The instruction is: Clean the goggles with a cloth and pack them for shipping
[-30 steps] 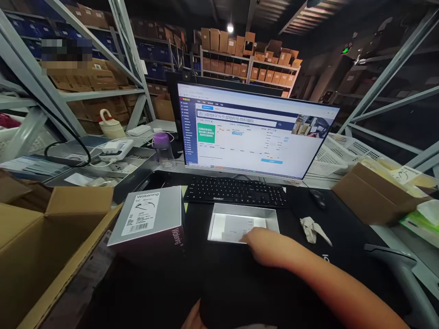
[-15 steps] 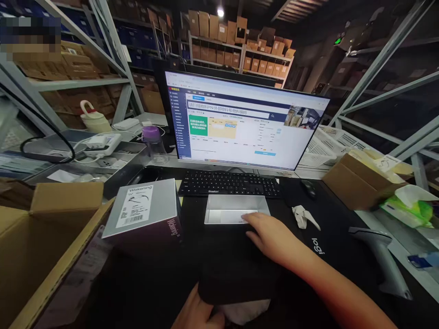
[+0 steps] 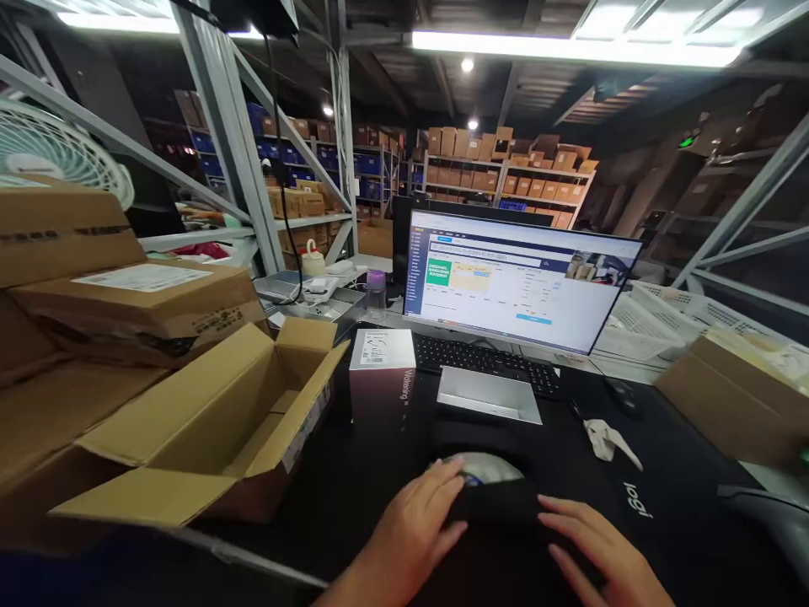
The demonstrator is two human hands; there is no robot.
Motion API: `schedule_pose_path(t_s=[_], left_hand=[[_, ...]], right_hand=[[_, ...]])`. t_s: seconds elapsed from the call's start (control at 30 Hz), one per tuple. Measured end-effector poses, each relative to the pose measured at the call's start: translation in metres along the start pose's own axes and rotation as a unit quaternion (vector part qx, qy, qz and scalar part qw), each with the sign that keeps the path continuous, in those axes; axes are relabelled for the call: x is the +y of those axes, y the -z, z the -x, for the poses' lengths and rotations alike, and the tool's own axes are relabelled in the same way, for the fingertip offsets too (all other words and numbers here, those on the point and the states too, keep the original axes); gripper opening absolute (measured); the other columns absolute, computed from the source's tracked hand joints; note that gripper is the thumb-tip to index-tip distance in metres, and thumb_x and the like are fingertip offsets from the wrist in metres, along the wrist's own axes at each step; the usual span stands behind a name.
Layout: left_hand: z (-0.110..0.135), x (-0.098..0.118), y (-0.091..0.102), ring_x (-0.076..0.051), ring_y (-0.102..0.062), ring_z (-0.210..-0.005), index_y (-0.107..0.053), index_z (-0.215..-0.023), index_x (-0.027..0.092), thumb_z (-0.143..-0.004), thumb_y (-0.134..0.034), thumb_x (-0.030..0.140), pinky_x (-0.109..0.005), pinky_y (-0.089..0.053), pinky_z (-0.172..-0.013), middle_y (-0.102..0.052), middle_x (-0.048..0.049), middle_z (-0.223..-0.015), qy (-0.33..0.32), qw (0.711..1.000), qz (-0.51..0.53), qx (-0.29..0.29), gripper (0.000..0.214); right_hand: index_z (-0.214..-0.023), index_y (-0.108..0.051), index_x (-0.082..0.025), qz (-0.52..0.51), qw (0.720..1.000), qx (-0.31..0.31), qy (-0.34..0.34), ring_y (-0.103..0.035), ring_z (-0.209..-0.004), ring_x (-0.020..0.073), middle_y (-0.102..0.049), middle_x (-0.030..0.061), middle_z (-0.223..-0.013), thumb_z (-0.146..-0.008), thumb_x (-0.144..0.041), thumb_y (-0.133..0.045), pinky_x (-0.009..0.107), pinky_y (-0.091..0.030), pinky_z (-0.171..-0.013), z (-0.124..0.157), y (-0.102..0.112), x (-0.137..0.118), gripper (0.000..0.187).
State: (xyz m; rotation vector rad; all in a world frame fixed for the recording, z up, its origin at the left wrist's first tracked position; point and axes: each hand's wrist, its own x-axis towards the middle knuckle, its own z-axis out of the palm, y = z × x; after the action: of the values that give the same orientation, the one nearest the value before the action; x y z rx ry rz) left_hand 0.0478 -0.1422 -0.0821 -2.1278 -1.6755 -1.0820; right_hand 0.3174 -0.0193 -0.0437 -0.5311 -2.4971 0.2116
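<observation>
A dark black case, its outline hard to make out, lies in front of me with an opening at its top. Inside shows a pale, plastic-looking item with a small blue patch. My left hand rests at the left of that opening, fingers stretched over the edge onto the pale item, thumb apart. To the right, my right hand is open, its fingertips at or close to the case's right side. Behind the case sits a shallow white box tray. A box printed "Wakening" stands upright at its left.
An open cardboard carton and stacked cartons fill the left. Behind are a keyboard and monitor. Crumpled white paper, a mouse, a scanner and a brown box are at right.
My right hand has left the white tray and come back to the black case's right side. My left hand has moved up to its opening. The view has tilted up and turned left.
</observation>
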Motion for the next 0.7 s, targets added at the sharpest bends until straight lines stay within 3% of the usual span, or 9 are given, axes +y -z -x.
schedule_pose_path(t_s=[0.07, 0.17, 0.3, 0.43, 0.57, 0.7], left_hand=[[0.0, 0.002, 0.002, -0.024, -0.062, -0.123, -0.05, -0.131, 0.018, -0.087, -0.057, 0.008, -0.038, -0.056, -0.101, -0.065, -0.012, -0.132, -0.002, 0.997, -0.065, 0.042, 0.046], [0.003, 0.001, 0.001, -0.028, -0.062, -0.122, -0.048, -0.135, 0.019, -0.084, -0.058, 0.011, -0.043, -0.059, -0.097, -0.061, -0.0132, -0.137, 0.045, 0.993, -0.106, 0.04, 0.054], [0.015, -0.008, -0.007, -0.031, -0.057, -0.128, -0.043, -0.141, 0.025, -0.082, -0.063, 0.019, -0.048, -0.057, -0.099, -0.048, -0.0135, -0.147, 0.082, 0.991, -0.1, 0.032, 0.062], [0.03, -0.02, -0.01, -0.03, -0.054, -0.129, -0.043, -0.139, 0.027, -0.09, -0.058, 0.034, -0.048, -0.056, -0.098, -0.045, -0.013, -0.146, 0.097, 0.99, -0.08, 0.056, 0.052], [0.026, -0.032, 0.012, -0.032, -0.057, -0.121, -0.049, -0.127, 0.021, -0.093, -0.053, 0.047, -0.051, -0.054, -0.095, -0.051, -0.0159, -0.135, 0.108, 0.977, -0.107, 0.149, 0.043], [0.004, -0.051, 0.037, -0.038, -0.056, -0.117, -0.054, -0.114, 0.014, -0.091, -0.051, 0.052, -0.059, -0.047, -0.097, -0.056, -0.0208, -0.125, 0.129, 0.939, -0.167, 0.271, 0.044]], right_hand=[[-0.119, -0.068, -0.031, 0.036, 0.999, 0.018, -0.036, -0.072, -0.108, 0.0218, -0.072, 0.0047, -0.123, -0.093, -0.035, -0.062, 0.03, -0.062, -0.089, 0.015, -0.007, 0.011, 0.028], [-0.119, -0.067, -0.031, 0.054, 0.993, 0.024, -0.098, -0.068, -0.115, 0.0216, -0.069, 0.0044, -0.128, -0.096, -0.037, -0.057, 0.034, -0.059, -0.096, 0.041, -0.007, 0.024, 0.027], [-0.114, -0.07, -0.03, 0.058, 0.983, 0.022, -0.171, -0.068, -0.115, 0.0229, -0.069, 0.0053, -0.127, -0.096, -0.038, -0.055, 0.038, -0.057, -0.099, 0.068, 0.0, 0.031, 0.025], [-0.107, -0.072, -0.027, 0.064, 0.972, 0.064, -0.215, -0.07, -0.109, 0.0252, -0.072, 0.0073, -0.12, -0.095, -0.036, -0.053, 0.041, -0.059, -0.095, 0.087, -0.001, 0.051, 0.024], [-0.102, -0.073, -0.025, 0.08, 0.962, 0.126, -0.228, -0.071, -0.106, 0.0263, -0.073, 0.0087, -0.115, -0.094, -0.037, -0.052, 0.043, -0.059, -0.092, 0.095, -0.011, 0.083, 0.026], [-0.093, -0.074, -0.022, 0.098, 0.945, 0.2, -0.238, -0.072, -0.1, 0.027, -0.074, 0.0102, -0.107, -0.093, -0.037, -0.047, 0.045, -0.06, -0.089, 0.087, -0.023, 0.114, 0.031]])
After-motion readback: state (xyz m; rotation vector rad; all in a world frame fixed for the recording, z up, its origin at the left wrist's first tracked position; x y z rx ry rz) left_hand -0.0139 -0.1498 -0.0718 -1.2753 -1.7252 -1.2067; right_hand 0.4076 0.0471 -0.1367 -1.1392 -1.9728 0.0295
